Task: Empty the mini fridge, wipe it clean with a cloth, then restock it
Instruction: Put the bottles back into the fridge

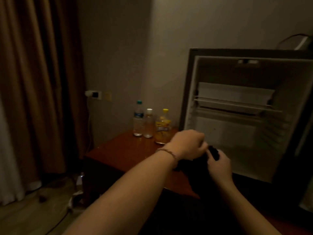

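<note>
Both hands meet in front of the open mini fridge [240, 116]. The left hand [188, 144] is curled, fingers closed onto the upper edge of a dark cloth [199, 167]; the right hand [219, 164] pinches the same cloth from the other side, thumb and fingers on a raised fold. The cloth hangs bunched between and below the two hands, just outside the fridge's lower opening, and is very dark against the shadow, so its full outline cannot be made out. The fridge interior looks emptied: the wire shelf [237, 103] is bare and nothing shows on the floor of the cabinet. Three bottles stand grouped on the wooden side table [118, 150] to the left of the fridge: a clear water bottle [138, 118], a smaller white-capped bottle [148, 123] touching or nearly touching it, and a yellow-capped juice bottle [162, 127] nearest the fridge. Judgement: emptying appears done and the step in hand is readying the cloth for wiping. To do it well, fold the cloth into a flat pad rather than a wad, so one hand can press it evenly against the walls, then work from the top down, passing under the shelf and into the corners. The bottles stand well apart from the hands, to the left.
</note>
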